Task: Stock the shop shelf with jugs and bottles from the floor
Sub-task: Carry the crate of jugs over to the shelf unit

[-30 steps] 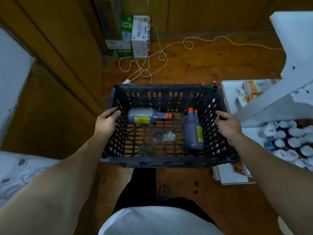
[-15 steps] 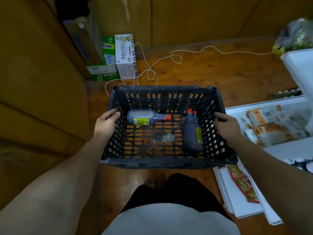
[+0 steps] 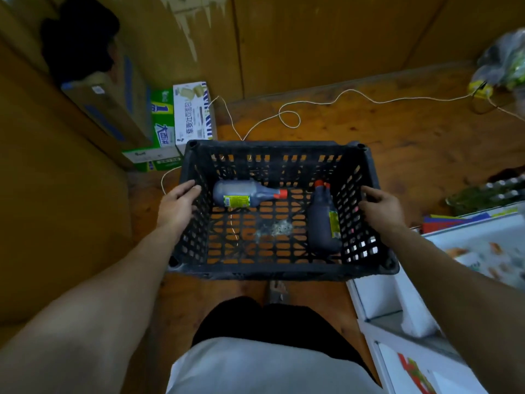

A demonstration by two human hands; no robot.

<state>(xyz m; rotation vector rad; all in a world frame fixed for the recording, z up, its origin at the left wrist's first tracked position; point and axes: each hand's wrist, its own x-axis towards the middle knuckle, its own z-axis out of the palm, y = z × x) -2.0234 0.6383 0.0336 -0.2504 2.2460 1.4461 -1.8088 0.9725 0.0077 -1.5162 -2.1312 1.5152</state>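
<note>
Still carried, the black slatted plastic crate (image 3: 272, 270) stays gripped by the left hand (image 3: 177, 207) and right hand (image 3: 382, 207); inside it, two dark red-capped bottles (image 3: 244, 193) await shelving.

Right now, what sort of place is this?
Probably a small shop's stock area: a black crate holds a grey bottle and a dark bottle, printed cartons stand against the wooden wall, and packaged food lies in a white case at right.

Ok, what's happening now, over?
Left hand and right hand grip the crate by its sides. Left bottle and right bottle lie inside. White cord on floor ahead.
</note>
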